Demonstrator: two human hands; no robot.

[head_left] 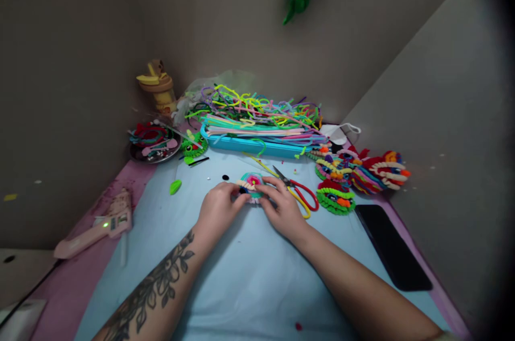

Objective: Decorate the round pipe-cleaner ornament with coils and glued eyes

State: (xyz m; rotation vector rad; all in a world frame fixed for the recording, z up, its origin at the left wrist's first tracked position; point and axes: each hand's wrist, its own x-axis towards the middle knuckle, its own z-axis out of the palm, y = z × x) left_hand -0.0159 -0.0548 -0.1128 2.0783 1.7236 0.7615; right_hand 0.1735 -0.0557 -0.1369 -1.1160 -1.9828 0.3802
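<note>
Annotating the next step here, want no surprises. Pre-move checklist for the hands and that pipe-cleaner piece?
1. Grip: left hand and right hand both pinch the pipe-cleaner piece: ok.
2. Piece resting on the blue mat or lifted: cannot tell.
3. Scissors clear of fingers: blades lie right beside the right hand: not ok.
4. Glue gun away from hands: at the left edge, green light on: ok.
5. Phone clear of the right forearm: ok.

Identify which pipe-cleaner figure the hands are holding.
The small pink-and-teal figure, pinched between left hand and right hand; the other figures lie untouched at the right.
</note>
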